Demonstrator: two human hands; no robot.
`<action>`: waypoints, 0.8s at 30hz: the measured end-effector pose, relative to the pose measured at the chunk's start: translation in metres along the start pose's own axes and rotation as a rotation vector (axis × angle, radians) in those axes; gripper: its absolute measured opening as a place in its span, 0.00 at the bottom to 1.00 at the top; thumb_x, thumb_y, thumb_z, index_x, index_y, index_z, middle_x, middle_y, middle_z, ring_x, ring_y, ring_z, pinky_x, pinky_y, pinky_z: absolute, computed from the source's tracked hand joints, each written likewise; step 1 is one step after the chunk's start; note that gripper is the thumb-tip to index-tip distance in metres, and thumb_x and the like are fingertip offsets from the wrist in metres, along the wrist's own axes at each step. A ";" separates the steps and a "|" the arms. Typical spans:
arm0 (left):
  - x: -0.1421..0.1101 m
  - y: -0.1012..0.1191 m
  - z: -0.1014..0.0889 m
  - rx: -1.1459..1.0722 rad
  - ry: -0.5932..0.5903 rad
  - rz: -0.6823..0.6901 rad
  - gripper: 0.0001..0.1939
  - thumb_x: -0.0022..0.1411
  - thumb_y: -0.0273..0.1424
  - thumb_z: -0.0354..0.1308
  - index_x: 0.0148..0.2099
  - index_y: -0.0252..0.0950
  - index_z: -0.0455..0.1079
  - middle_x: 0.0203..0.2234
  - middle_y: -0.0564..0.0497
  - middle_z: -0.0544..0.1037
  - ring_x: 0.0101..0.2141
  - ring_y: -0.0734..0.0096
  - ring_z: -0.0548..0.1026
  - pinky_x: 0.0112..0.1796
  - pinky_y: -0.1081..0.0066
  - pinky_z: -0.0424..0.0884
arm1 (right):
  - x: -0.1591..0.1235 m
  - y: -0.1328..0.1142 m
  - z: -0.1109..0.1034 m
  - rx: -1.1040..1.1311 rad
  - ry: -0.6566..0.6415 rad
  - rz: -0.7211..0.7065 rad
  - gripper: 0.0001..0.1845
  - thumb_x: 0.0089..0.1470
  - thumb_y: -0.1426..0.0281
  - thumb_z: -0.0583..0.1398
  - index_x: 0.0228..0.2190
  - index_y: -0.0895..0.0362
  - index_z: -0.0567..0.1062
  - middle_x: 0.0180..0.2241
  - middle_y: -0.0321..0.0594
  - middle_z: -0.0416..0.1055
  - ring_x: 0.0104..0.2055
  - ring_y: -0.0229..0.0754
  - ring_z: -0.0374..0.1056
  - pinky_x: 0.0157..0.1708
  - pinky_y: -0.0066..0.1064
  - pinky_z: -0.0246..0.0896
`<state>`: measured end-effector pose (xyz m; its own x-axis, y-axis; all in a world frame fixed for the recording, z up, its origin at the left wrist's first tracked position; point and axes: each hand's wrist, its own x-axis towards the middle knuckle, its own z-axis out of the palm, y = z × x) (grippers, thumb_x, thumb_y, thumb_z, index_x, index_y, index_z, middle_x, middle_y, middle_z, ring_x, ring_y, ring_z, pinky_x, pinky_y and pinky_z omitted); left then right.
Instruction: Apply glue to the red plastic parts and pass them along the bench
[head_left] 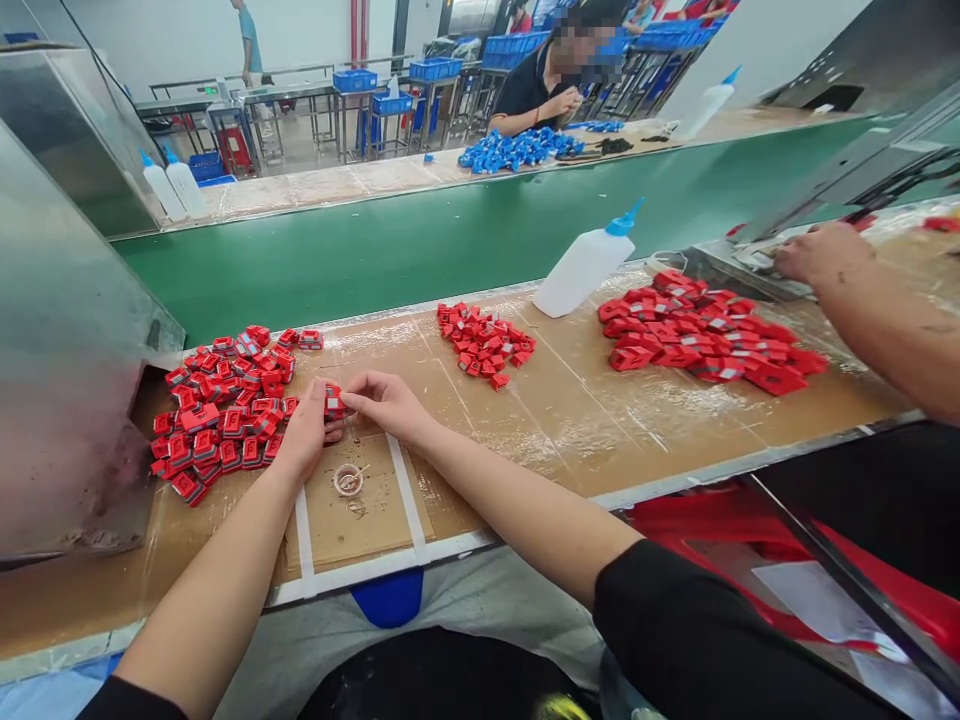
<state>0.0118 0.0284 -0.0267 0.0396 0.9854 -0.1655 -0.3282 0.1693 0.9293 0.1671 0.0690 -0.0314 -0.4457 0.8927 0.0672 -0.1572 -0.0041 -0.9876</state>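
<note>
My left hand [304,432] is closed around a small red plastic part [334,402] with a light grey patch, held just above the table. From the right, my right hand [388,402] pinches at that part's edge with thumb and forefinger; anything tiny between those fingertips is hidden. Beside my left hand spreads a pile of red parts with grey bands [232,410]. Below my hands, a small round cup [348,480] with a thin stick in it sits on a taped cardboard sheet [367,535].
A smaller red pile [484,340], a white squeeze bottle [581,270] and a larger red pile [705,330] lie to the right. Another person's hand [825,255] works there. Behind runs a green conveyor belt [375,245]. A metal housing [67,350] stands left.
</note>
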 end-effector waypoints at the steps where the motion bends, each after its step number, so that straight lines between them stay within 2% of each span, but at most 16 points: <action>1: 0.000 0.000 0.001 0.003 0.007 -0.001 0.25 0.63 0.58 0.57 0.43 0.41 0.66 0.22 0.60 0.61 0.16 0.83 0.56 0.18 0.81 0.51 | 0.000 0.001 0.000 0.003 -0.002 0.006 0.23 0.48 0.51 0.71 0.31 0.57 0.75 0.28 0.35 0.74 0.27 0.35 0.67 0.27 0.29 0.68; 4: -0.002 0.002 0.002 0.060 -0.033 0.028 0.25 0.64 0.58 0.56 0.42 0.41 0.64 0.22 0.60 0.60 0.16 0.82 0.55 0.19 0.79 0.50 | 0.001 0.003 -0.001 0.033 -0.040 0.000 0.23 0.50 0.52 0.69 0.37 0.56 0.74 0.32 0.36 0.74 0.28 0.35 0.68 0.27 0.27 0.69; 7: -0.005 0.004 0.002 0.170 -0.062 0.056 0.24 0.63 0.57 0.58 0.42 0.41 0.63 0.22 0.59 0.62 0.16 0.81 0.57 0.19 0.78 0.51 | 0.001 0.004 -0.005 0.002 -0.125 -0.048 0.29 0.56 0.54 0.66 0.54 0.53 0.69 0.46 0.41 0.74 0.33 0.35 0.70 0.29 0.28 0.71; 8: -0.006 0.004 0.001 0.209 -0.057 0.063 0.24 0.62 0.56 0.60 0.42 0.41 0.63 0.22 0.60 0.62 0.16 0.81 0.57 0.19 0.77 0.51 | 0.000 0.004 -0.007 -0.042 -0.164 -0.074 0.31 0.59 0.54 0.64 0.59 0.53 0.66 0.51 0.44 0.72 0.36 0.37 0.72 0.33 0.30 0.73; 10: -0.007 0.003 0.000 0.286 -0.042 0.088 0.24 0.61 0.54 0.63 0.43 0.41 0.63 0.22 0.60 0.63 0.17 0.80 0.58 0.20 0.77 0.53 | -0.004 0.003 -0.009 -0.153 -0.247 -0.140 0.32 0.64 0.53 0.59 0.63 0.53 0.63 0.60 0.49 0.68 0.49 0.42 0.73 0.47 0.37 0.74; 12: -0.008 0.001 -0.001 0.353 -0.040 0.114 0.23 0.61 0.52 0.64 0.45 0.41 0.64 0.22 0.60 0.64 0.18 0.79 0.59 0.20 0.76 0.55 | -0.007 0.002 -0.010 -0.242 -0.303 -0.212 0.32 0.68 0.52 0.54 0.66 0.53 0.62 0.65 0.48 0.64 0.63 0.48 0.65 0.63 0.43 0.63; 13: -0.009 0.000 -0.001 0.372 -0.041 0.122 0.23 0.62 0.51 0.64 0.46 0.40 0.64 0.23 0.60 0.64 0.18 0.79 0.59 0.21 0.76 0.56 | -0.008 0.002 -0.009 -0.269 -0.314 -0.239 0.32 0.69 0.52 0.52 0.66 0.53 0.61 0.67 0.48 0.61 0.68 0.48 0.60 0.67 0.44 0.57; 15: -0.010 -0.001 -0.001 0.370 -0.039 0.119 0.23 0.63 0.52 0.63 0.47 0.41 0.63 0.23 0.60 0.63 0.18 0.79 0.59 0.20 0.76 0.55 | -0.009 0.003 -0.005 -0.293 -0.306 -0.271 0.31 0.70 0.52 0.50 0.67 0.52 0.60 0.68 0.47 0.60 0.70 0.48 0.57 0.70 0.45 0.51; 20: -0.009 0.005 0.001 0.246 -0.061 0.061 0.23 0.64 0.54 0.59 0.46 0.43 0.60 0.19 0.64 0.54 0.15 0.81 0.52 0.18 0.77 0.48 | -0.002 0.004 0.005 -0.325 -0.260 -0.353 0.27 0.72 0.56 0.47 0.65 0.53 0.64 0.63 0.49 0.66 0.65 0.46 0.63 0.67 0.44 0.56; 22: -0.009 0.009 0.003 0.244 -0.053 0.071 0.22 0.66 0.54 0.57 0.47 0.43 0.60 0.19 0.64 0.55 0.14 0.81 0.51 0.18 0.77 0.47 | 0.000 -0.001 0.005 -0.378 -0.229 -0.428 0.25 0.72 0.59 0.48 0.63 0.54 0.66 0.61 0.49 0.68 0.64 0.46 0.63 0.67 0.44 0.57; 24: -0.010 0.013 0.007 0.280 -0.003 0.139 0.22 0.67 0.54 0.55 0.50 0.43 0.61 0.21 0.62 0.61 0.15 0.80 0.54 0.19 0.77 0.51 | -0.002 -0.011 0.003 -0.460 -0.217 -0.528 0.24 0.70 0.61 0.52 0.62 0.55 0.67 0.62 0.51 0.66 0.66 0.47 0.61 0.68 0.45 0.55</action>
<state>0.0133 0.0207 -0.0105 0.0158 0.9994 -0.0295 -0.0584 0.0303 0.9978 0.1670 0.0658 -0.0202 -0.5846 0.6138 0.5306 -0.0345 0.6345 -0.7721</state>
